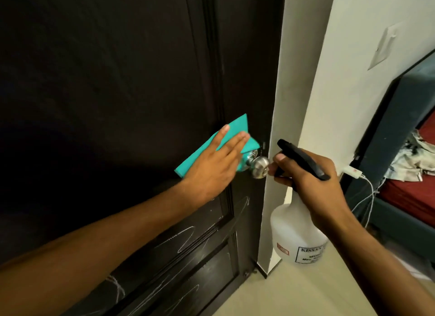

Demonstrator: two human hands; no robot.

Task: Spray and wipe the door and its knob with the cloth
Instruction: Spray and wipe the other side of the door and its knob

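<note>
Left hand [213,165] fingers straight, slightly spread, pressing teal cloth [237,128] flat on the dark door [106,92], just above the chrome knob [259,166] near the door's right edge. Right hand [315,186] fingers curled round the spray bottle [292,235] neck, black nozzle beside the knob. Door's lower panels carry white scribbles (chalk-like). Right: white wall [341,80], pale floor [306,292], bed [414,193] with red sheet.

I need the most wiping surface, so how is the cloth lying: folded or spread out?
Folded. The teal cloth shows layered straight edges and a doubled corner under the flat left hand, pressed to the door.
</note>
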